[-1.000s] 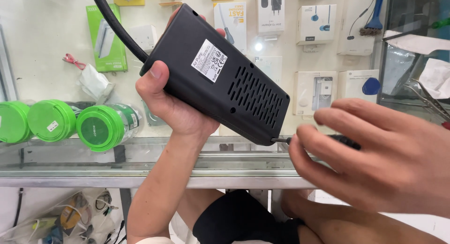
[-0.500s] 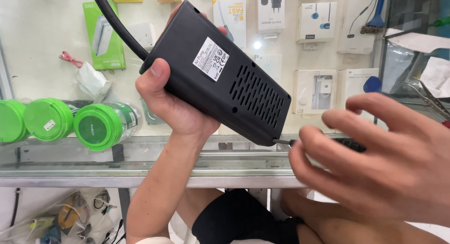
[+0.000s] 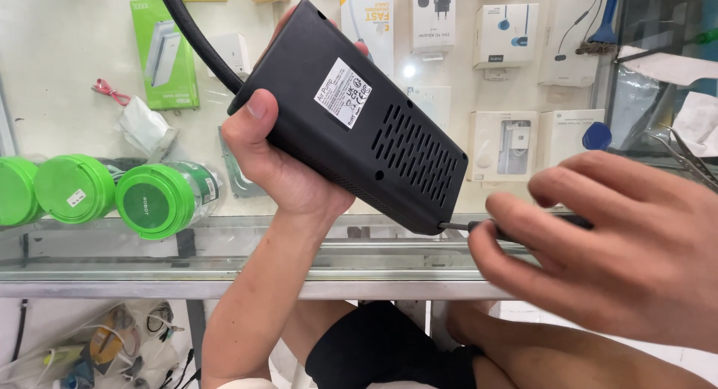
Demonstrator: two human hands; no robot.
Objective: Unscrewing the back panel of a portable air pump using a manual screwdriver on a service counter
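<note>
A black air pump housing (image 3: 359, 120) is held up over the glass desk (image 3: 224, 232) by the left hand (image 3: 280, 164), whose fingers are wrapped behind the casing while the thumb is pressed on its near edge; the vented back face with its white label is turned toward the camera, and a thick black hose (image 3: 196, 36) is seen leaving its upper end. The long axis of the housing is laid on a slant, from upper left down to lower right, so that its lower corner is brought just beside the right hand (image 3: 606, 247); the right hand is therefore the nearer one to that corner. A slim screwdriver (image 3: 516, 226) is pinched by the curled fingers of the right hand, its shaft lying nearly level and its tip set against the lower corner of the housing; whether the tip is seated in a screw cannot be told. Green-lidded jars (image 3: 153, 202) are lying on their sides under the glass at the left; boxed chargers and earphones (image 3: 516, 36) are displayed beyond.
</note>
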